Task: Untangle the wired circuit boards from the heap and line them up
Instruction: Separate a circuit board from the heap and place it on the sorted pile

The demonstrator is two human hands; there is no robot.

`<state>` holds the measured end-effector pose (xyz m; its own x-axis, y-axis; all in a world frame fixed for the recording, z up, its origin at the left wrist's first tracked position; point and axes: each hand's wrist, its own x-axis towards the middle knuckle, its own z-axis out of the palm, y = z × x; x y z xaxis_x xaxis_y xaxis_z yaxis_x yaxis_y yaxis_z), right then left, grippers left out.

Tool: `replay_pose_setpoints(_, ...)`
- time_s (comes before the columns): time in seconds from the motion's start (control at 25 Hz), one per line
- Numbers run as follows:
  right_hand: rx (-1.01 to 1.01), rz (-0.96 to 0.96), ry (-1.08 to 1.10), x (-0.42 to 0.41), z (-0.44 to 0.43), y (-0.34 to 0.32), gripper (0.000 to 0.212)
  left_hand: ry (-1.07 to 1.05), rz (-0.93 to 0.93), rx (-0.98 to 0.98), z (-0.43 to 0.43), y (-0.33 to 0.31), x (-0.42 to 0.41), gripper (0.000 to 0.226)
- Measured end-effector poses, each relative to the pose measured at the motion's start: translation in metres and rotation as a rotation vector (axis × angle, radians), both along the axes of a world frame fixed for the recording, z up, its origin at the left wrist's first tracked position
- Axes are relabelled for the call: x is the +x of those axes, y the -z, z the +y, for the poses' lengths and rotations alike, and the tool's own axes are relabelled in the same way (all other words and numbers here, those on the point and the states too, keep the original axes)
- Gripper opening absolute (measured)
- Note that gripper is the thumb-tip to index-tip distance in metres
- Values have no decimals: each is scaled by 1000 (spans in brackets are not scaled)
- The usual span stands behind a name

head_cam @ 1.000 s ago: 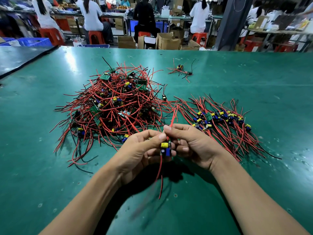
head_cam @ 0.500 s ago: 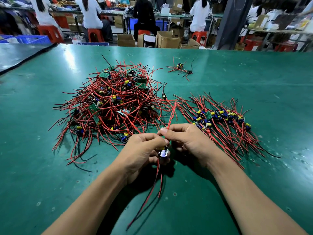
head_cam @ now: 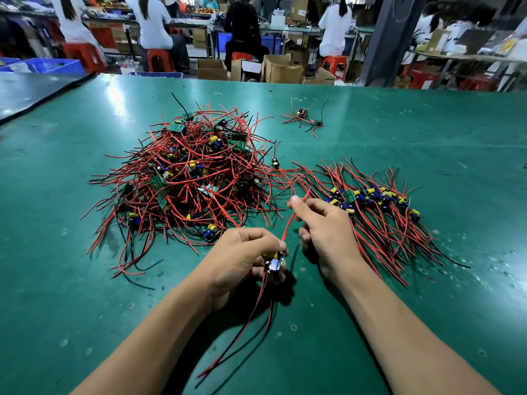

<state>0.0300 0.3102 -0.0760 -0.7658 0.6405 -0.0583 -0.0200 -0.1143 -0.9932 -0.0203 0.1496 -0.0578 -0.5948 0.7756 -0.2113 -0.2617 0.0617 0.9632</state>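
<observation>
Pinched one circuit board [head_cam: 274, 263] in the curled fingers of the left hand [head_cam: 242, 252], just above the desk [head_cam: 85, 295], with black and red leads trailing toward the near edge; gripped so, probably, to anchor it for straightening; pinched its upper red wire [head_cam: 288, 223] between thumb and forefinger of the right hand [head_cam: 322, 226], drawn taut away from the board; worked between the tangled heap [head_cam: 194, 178] on the left and the sorted row [head_cam: 376, 201] on the right, boards side by side, wires fanned alike, presumably for easy adding; judged this board freed, not yet lined up.
</observation>
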Motion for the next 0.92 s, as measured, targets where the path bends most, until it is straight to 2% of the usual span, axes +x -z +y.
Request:
replay_pose_setpoints(0.08, -162, 12, -219, 3, 1, -3, 24, -66, -48, 24, 1, 1, -1, 22)
replay_pose_setpoints(0.16, -233, -43, -479, 9, 1, -7, 23, -94, -91, 60, 1, 0, -1, 16)
replay_pose_setpoints(0.24, -216, -82, -529, 10, 0, -7, 18, -79, -75, 71, 0, 0, 1, 11)
replay_pose_setpoints(0.4, -129, -19, -160, 4, 7, -6, 14, 59, 37, 26, -3, -4, 8, 23)
replay_pose_setpoints(0.52, -107, 44, 15, 0, 6, -3, 19, 86, 44, 17, -4, -7, 8, 18)
replay_pose_setpoints(0.72, -251, 185, 177, -7, -4, -5, 21, 69, 31, 25, -3, -7, 6, 19)
replay_pose_setpoints(0.92, -378, 155, 186, -6, -3, -9, 30, 65, 20, 25, 0, -2, 3, 21)
